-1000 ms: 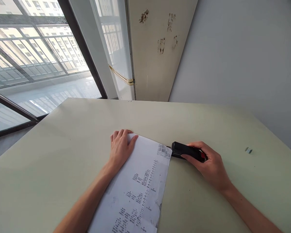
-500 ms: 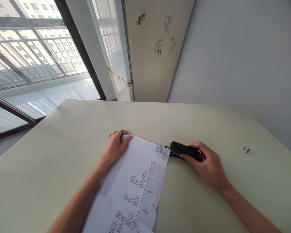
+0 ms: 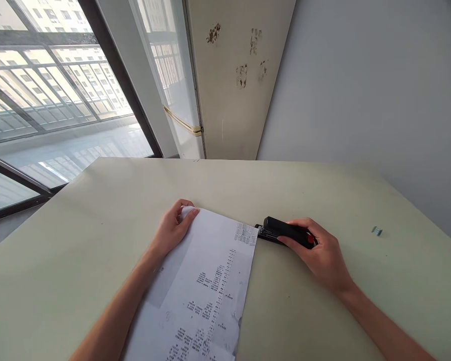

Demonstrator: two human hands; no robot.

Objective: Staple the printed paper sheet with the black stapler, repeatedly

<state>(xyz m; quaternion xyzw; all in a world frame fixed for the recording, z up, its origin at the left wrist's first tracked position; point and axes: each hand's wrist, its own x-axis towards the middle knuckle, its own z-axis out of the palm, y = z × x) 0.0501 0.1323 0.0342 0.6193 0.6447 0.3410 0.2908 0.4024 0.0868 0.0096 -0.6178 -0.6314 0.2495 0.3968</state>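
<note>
My left hand (image 3: 175, 223) grips the far left corner of the printed paper (image 3: 206, 260), its thumb on top and the fingers curled behind the edge. The sheet runs down toward the bottom of the view. Wrapped around a black stapler (image 3: 287, 233) with a red spot near its rear is my right hand (image 3: 321, 253). The stapler's nose points left, at the sheet's far right corner, and its jaws stand a little apart. Whether the corner lies just inside the jaw or only touches its tip, I cannot tell.
A small strip of staples (image 3: 377, 230) lies on the pale table (image 3: 304, 321), to the right of my right hand. Beyond the table's far edge stand a fridge (image 3: 233, 110) with worn patches and a grey wall (image 3: 361, 90). A window (image 3: 56, 95) is at the left.
The paper and my left hand have shifted slightly left, drawing the corner back from the stapler. More of the stapler's front and base now shows. My right hand has stayed nearly still.
</note>
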